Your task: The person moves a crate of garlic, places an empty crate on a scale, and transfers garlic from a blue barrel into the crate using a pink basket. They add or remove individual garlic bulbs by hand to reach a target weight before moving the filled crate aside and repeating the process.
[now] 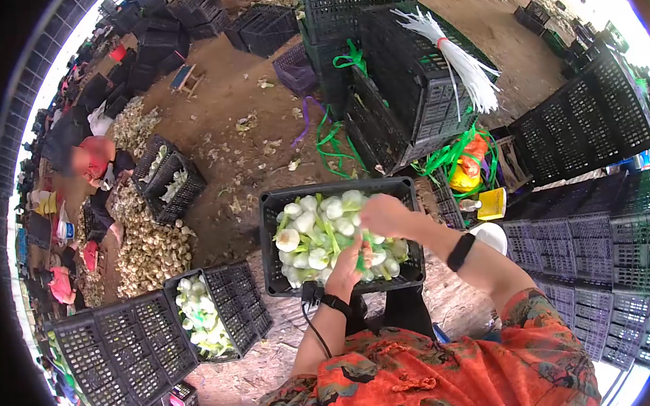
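A black plastic crate [269, 240] stands in front of me, filled with white garlic bulbs [317, 257] that have green stems. My left hand [349, 264] is closed low over the middle of the garlic, and a bit of bright green shows at its fingers; whether this is a strip or a stem I cannot make out. Just above and to the right, my right hand [385, 216] is curled over the bulbs near the crate's far right side. Its fingers are bunched and slightly smeared, so what they hold is hidden.
Black crates [438, 99] with a bundle of white strips [453, 54] stand ahead. Green ribbons [333, 147] trail nearby. Another crate of garlic [205, 314] is at left. A person in red [97, 157] sits beside a garlic pile [149, 251]. Stacked crates [588, 254] line the right.
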`<state>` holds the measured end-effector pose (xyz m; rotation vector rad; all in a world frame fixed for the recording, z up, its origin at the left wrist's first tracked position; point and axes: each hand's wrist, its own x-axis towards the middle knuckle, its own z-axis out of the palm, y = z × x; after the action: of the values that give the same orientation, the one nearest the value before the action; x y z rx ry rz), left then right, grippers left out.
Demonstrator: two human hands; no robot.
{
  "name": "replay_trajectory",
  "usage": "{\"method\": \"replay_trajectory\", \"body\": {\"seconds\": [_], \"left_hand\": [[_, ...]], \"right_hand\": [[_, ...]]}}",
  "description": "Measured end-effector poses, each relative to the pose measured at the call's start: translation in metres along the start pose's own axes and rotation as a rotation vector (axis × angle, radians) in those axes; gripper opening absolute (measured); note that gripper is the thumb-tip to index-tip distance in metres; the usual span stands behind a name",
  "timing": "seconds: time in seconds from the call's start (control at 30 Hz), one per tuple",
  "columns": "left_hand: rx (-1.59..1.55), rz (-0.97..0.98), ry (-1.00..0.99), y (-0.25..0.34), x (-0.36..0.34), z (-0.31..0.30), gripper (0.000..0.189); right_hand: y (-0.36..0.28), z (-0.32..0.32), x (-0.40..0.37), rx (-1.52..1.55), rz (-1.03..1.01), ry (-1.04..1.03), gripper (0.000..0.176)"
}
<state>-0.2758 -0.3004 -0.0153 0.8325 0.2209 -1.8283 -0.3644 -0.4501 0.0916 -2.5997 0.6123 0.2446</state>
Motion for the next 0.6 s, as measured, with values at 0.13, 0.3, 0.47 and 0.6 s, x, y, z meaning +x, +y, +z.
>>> {"method": "replay_trajectory", "body": {"seconds": [0.13,0.3,0.47,0.6], "left_hand": [[-0.232,-0.047,-0.054,-0.002,-0.001,-0.005,0.032],[-0.394,-0.141,-0.103,-0.006,0.007,-0.015,0.028],[-0.366,-0.131,-0.035,-0.003,0.006,-0.010,0.033],[-0.207,-0.091,-0.095,-0.007,0.011,-0.022,0.039]], "right_hand": [[-0.017,-0.021,0.007,-0.061,0.073,-0.028,0.018],[-0.011,-0.079,-0.053,1.020,0.426,0.810,0.017],[-0.009,0.033,-0.094,0.687,0.611,0.064,0.021],[-0.014,0.077,-0.078,1.383,0.664,0.130,0.023]]}}
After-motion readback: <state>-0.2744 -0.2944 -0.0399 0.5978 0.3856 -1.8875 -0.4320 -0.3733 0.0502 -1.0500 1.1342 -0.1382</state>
